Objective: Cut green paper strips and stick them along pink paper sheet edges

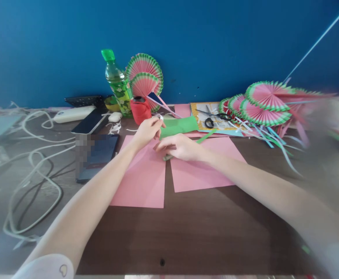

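Note:
Two pink paper sheets (141, 182) (200, 170) lie side by side on the brown desk (204, 232). My left hand (147, 131) is closed, pinching a small whitish roll next to a green folded paper (179, 126). My right hand (179, 147) rests curled over the inner edge of the right pink sheet, its fingers closed on a thin green stick or strip that pokes out below them. A green paper strip (205, 136) runs out beyond that hand.
Several pink-and-green paper fans (262, 102) and coloured strips fill the right back. Black scissors (215, 118) lie on a printed sheet. A green bottle (117, 83), red spool (140, 109), two fans (144, 75), a tablet (96, 155) and white cables (32, 170) stand to the left.

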{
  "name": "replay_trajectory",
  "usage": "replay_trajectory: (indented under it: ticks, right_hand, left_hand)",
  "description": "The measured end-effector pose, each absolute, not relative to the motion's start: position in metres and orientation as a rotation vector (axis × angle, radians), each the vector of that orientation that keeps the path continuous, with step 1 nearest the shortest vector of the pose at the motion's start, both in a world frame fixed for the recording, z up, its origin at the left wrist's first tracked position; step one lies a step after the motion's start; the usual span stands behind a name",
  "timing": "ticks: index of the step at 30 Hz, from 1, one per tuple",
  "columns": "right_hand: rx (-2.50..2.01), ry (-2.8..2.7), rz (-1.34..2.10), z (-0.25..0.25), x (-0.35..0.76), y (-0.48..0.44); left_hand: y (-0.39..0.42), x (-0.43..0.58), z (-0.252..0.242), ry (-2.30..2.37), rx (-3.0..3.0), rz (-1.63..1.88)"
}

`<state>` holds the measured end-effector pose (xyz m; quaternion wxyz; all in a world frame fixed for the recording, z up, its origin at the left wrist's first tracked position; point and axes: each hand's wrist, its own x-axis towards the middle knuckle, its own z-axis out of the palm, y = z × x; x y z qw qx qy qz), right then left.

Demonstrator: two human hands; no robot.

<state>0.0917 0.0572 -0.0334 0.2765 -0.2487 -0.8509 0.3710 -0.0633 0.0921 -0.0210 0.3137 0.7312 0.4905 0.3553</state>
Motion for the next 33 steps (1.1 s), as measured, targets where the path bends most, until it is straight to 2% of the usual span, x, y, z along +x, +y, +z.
replay_trajectory:
  ticks: [4,9,13,19,28,33]
  right_hand:
    - [-0.773,-2.303,1.018,-0.014,0.108,0.067]
    - [-1.137,-2.088,0.79,0.006,0.135,0.084]
    - [-1.246,-2.122,0.678,0.011,0.146,0.089]
    - [-1.344,-2.158,0.738,0.009,0.141,0.083]
    - [-1.158,-2.204,0.753,0.005,0.144,0.086]
    - [-0.951,-2.04,0.798,-0.017,0.14,0.079]
  left_hand:
    - [0.088,-0.062,-0.011,1.332,1.971,0.898]
    - [0.079,-0.057,0.001,1.203,2.075,0.76]
    - [0.076,-0.053,0.002,1.082,2.156,0.554]
    - [0.076,-0.052,-0.001,0.948,2.115,0.273]
    - [0.071,-0.048,-0.032,0.973,2.037,0.607]
    - [0.068,-0.049,-0.03,1.096,2.021,0.542]
